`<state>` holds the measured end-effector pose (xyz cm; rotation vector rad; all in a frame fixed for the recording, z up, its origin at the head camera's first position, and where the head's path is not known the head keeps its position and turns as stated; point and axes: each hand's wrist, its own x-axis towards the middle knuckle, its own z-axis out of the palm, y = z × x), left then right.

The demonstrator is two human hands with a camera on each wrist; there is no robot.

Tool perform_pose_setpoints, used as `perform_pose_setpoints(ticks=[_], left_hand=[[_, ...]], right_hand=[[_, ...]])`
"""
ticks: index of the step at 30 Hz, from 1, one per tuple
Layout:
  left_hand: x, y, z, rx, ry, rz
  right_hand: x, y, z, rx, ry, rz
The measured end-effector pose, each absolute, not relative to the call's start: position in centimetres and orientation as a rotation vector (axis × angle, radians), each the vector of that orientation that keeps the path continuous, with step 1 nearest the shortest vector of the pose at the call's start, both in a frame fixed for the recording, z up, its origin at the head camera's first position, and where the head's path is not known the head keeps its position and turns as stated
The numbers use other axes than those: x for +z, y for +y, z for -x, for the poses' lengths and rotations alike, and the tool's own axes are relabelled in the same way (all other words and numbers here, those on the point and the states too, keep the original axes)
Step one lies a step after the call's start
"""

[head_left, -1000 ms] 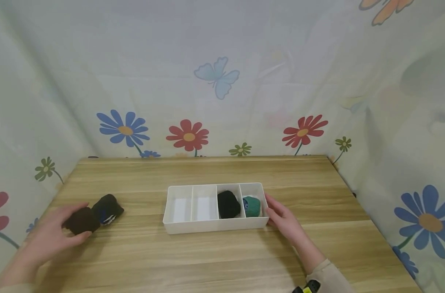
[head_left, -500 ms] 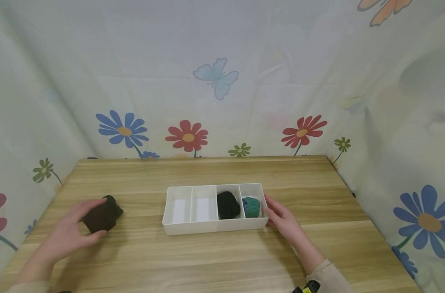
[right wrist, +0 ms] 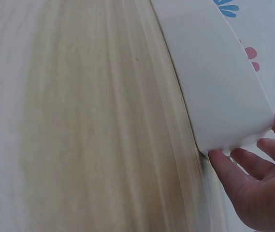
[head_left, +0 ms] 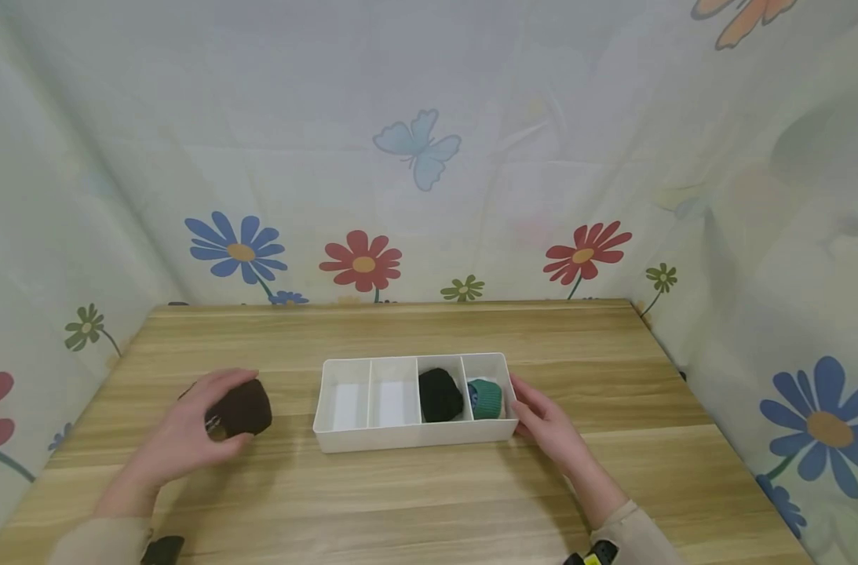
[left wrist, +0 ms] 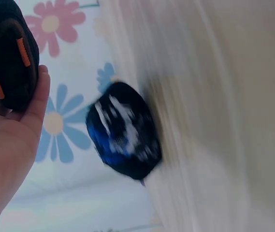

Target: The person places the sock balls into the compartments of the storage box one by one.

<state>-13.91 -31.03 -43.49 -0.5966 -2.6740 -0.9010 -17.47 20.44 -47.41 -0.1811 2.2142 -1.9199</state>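
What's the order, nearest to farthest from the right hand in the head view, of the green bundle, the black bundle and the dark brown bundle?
1. Green bundle: in the white box's rightmost compartment, beside the right hand.
2. Black bundle: one compartment further left.
3. Dark brown bundle: outside the box, left of it, in the left hand.

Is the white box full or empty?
Partly full: the box holds a black bundle and a green bundle at its right; its two left compartments show bare floor.
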Motion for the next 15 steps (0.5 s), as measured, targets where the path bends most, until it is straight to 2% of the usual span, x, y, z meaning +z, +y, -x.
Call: perform_pose_setpoints(ticks=[15], left_hand=[[-42.9, -25.2, 16.9, -0.929, -2.643, 0.833]], right_hand=[[-47.3, 20.4, 17.4, -1.917, 2.216, 0.165]])
